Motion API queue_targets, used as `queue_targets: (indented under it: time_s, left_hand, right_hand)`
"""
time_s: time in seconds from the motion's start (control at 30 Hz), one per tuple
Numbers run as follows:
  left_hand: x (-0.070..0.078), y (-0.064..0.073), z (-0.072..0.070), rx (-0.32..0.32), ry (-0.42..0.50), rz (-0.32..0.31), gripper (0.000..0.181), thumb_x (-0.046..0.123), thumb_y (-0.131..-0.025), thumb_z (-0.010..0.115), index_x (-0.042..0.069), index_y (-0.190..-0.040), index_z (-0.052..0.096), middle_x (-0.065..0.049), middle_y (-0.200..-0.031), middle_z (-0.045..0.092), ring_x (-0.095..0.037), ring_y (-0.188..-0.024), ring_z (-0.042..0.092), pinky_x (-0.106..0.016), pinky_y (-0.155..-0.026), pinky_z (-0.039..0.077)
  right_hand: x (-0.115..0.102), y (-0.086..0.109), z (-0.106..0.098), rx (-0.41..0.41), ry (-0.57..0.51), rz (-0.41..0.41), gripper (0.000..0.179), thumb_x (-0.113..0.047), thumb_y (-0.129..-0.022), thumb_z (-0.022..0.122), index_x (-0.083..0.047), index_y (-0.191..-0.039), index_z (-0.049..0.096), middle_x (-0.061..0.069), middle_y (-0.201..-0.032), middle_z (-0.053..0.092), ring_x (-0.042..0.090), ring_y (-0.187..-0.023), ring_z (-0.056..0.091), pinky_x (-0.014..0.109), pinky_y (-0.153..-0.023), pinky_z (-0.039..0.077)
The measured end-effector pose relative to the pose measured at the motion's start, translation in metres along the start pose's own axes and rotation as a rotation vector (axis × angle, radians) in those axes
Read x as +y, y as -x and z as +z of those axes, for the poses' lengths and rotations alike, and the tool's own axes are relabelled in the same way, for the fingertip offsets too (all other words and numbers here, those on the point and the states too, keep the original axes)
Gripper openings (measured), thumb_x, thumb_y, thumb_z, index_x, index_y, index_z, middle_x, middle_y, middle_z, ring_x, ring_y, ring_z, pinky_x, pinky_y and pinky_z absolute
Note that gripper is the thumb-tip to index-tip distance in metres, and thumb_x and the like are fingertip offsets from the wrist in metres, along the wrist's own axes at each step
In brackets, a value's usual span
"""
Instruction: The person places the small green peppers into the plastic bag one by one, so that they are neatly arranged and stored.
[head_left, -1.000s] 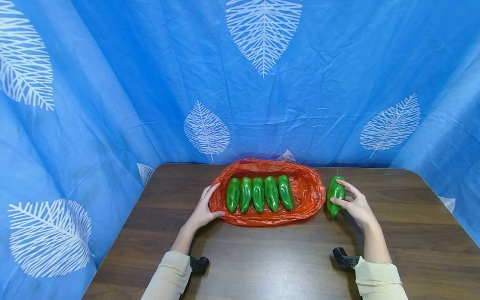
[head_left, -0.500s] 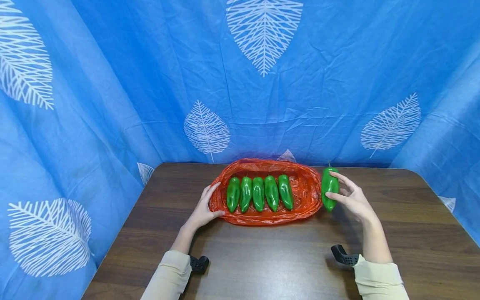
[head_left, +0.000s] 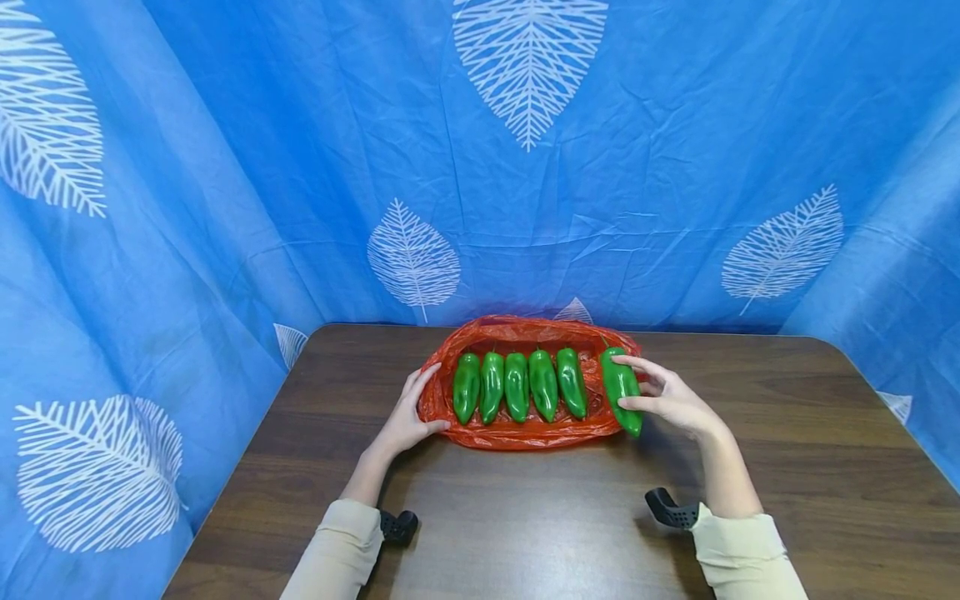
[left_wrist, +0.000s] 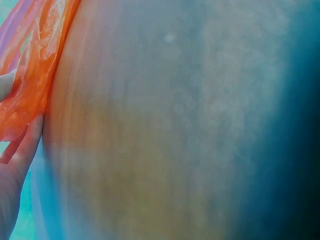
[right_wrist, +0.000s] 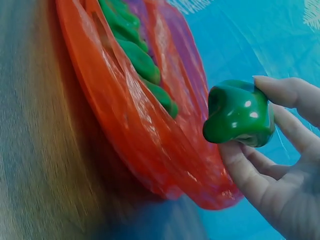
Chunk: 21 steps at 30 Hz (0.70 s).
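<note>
A red plastic bag (head_left: 517, 440) lies spread wide at the far side of the table, its rim standing up all round. Inside it, several glossy green peppers (head_left: 517, 387) lie side by side in a row. My left hand (head_left: 403, 423) holds the bag's left end, thumb at the front and fingers at the back; the left wrist view catches part of that hand (left_wrist: 20, 165) against the plastic. Between thumb and fingers, my right hand (head_left: 667, 400) pinches another green pepper (head_left: 621, 390) over the bag's right end. In the right wrist view this pepper (right_wrist: 240, 112) is above the rim.
The brown wooden table (head_left: 510, 517) extends in front and to both sides. Behind it and at the sides hangs a blue curtain (head_left: 637, 167) with white leaf prints. A black wrist mount (head_left: 671, 508) sits on each forearm.
My right hand has lifted the pepper from beside the bag and carried it left over the bag's right end. My left hand stays on the bag's left end.
</note>
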<state>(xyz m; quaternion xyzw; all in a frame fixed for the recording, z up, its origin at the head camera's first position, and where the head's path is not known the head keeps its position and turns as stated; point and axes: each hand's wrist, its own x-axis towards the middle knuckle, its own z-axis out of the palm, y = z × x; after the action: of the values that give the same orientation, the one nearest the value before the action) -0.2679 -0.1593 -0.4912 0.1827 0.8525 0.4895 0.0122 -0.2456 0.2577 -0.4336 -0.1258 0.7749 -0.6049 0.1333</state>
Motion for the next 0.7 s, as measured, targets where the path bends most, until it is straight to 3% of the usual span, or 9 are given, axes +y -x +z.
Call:
queue_targets:
  time_s: [0.27,0.5,0.7]
  left_hand:
    - [-0.001,0.0,0.0,0.0,0.002,0.012,0.09,0.01,-0.066,0.081,0.014,-0.142,0.032,-0.017,-0.142,0.022,-0.036,-0.13,0.024,-0.056,-0.102,0.026]
    - [0.0,0.0,0.001,0.009,0.002,0.017,0.09,0.009,-0.066,0.081,0.014,-0.142,0.032,-0.016,-0.143,0.023,-0.036,-0.13,0.025,-0.056,-0.102,0.026]
    - [0.031,0.007,-0.006,0.002,0.018,0.028,0.085,-0.002,-0.067,0.077,0.0,-0.139,0.032,-0.025,-0.14,0.023,-0.043,-0.128,0.024,-0.058,-0.101,0.025]
  right_hand:
    - [0.0,-0.019,0.007,-0.071,0.123,0.007,0.062,-0.014,-0.083,0.066,-0.005,-0.137,0.038,0.026,-0.132,0.038,0.028,-0.102,0.055,0.031,-0.075,0.051]
    - [0.002,-0.039,0.015,-0.076,0.081,0.069,0.062,-0.011,-0.083,0.064,-0.003,-0.137,0.036,0.026,-0.123,0.044,0.018,-0.091,0.057,0.029,-0.074,0.051]
    - [0.004,-0.05,0.023,-0.038,-0.007,0.156,0.063,-0.005,-0.084,0.059,0.0,-0.14,0.03,0.029,-0.123,0.041,0.015,-0.087,0.057,0.029,-0.073,0.051]
